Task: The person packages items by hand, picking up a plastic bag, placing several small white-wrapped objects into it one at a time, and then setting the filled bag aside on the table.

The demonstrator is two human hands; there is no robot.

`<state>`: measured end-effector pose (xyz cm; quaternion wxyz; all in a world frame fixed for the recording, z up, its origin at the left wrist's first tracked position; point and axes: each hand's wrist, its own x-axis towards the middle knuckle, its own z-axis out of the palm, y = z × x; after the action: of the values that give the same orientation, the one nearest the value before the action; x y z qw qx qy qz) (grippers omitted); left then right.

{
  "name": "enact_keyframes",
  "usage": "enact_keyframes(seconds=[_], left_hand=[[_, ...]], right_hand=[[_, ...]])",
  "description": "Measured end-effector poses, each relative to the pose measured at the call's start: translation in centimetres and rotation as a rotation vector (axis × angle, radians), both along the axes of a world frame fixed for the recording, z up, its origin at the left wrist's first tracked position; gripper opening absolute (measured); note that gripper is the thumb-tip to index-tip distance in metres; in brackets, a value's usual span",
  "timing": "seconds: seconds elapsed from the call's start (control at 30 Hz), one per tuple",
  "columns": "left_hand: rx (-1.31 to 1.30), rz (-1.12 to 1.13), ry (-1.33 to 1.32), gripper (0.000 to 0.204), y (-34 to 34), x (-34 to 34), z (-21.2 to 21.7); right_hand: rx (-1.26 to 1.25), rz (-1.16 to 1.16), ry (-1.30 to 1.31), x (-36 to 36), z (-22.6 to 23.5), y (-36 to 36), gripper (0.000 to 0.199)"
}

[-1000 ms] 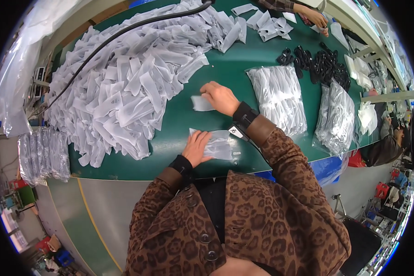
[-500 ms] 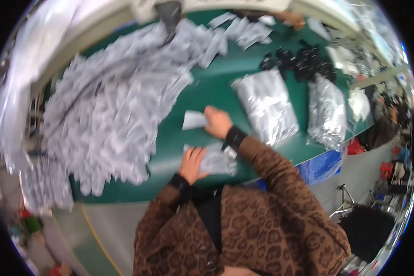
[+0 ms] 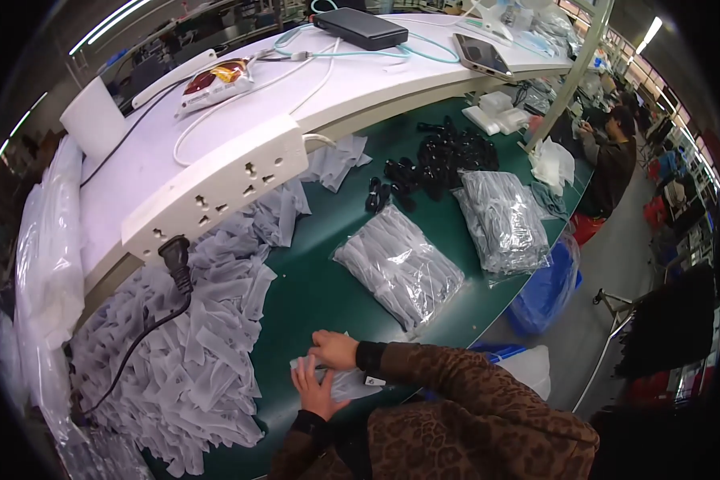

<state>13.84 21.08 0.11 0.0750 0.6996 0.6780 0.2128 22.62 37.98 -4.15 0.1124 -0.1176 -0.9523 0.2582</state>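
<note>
Both hands rest on a small clear plastic bag (image 3: pixel 352 384) lying flat on the green table (image 3: pixel 312 280) close to my body. My left hand (image 3: pixel 316 388) lies palm down on the bag's left part, fingers spread. My right hand (image 3: pixel 336 349) presses on the bag's far edge, wrist in a black cuff and leopard-print sleeve. A big heap of white translucent bags (image 3: pixel 192 336) lies just to the left of my hands.
Two clear packs of grey pieces (image 3: pixel 400 268) (image 3: pixel 504 220) lie to the right, with black parts (image 3: pixel 440 160) behind. A white power strip (image 3: pixel 216 188) with a black plug (image 3: pixel 174 256) sits on the raised white shelf. Another person (image 3: pixel 608 160) works at the far right.
My right hand has drawn back from a bag farther out and now sits on the near bag beside my left hand. The view has lifted to show the shelf.
</note>
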Motion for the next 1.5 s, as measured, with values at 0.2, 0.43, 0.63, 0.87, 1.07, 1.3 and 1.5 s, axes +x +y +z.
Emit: enact_keyframes(seconds=[0.2,0.43,0.63,0.87,1.07,1.3,1.5], left_hand=[[-0.075,-0.049,-0.108,0.076,0.1,-1.5,-2.2],[0.045,-0.046,-0.326,0.087,-0.1,-0.9,-3.6],[0.068,-0.149,-0.341,0.102,1.6,-1.3,-3.0],[-0.066,-0.226,-0.254,0.115,1.2,-3.1,-5.4],[-0.088,-0.193,-0.15,0.122,0.8,-3.7,-6.4],[-0.184,-0.388,-0.517,0.104,4.1,3.2,-1.4],[0.118,-0.291,-0.316,0.076,10.8,11.4,1.9]], right_hand=[[-0.063,0.071,0.004,1.4,0.2,0.3,0.05],[-0.191,0.141,0.026,8.0,3.5,-2.2,0.098],[-0.153,0.153,0.079,8.1,2.1,-2.3,0.114],[-0.027,0.085,0.056,8.2,1.9,-2.1,0.1],[0.039,0.051,0.09,7.7,1.8,-2.5,0.087],[-0.193,-0.163,0.142,16.3,4.5,-4.0,0.077],[-0.096,-0.831,0.039,31.5,9.9,-4.7,0.079]])
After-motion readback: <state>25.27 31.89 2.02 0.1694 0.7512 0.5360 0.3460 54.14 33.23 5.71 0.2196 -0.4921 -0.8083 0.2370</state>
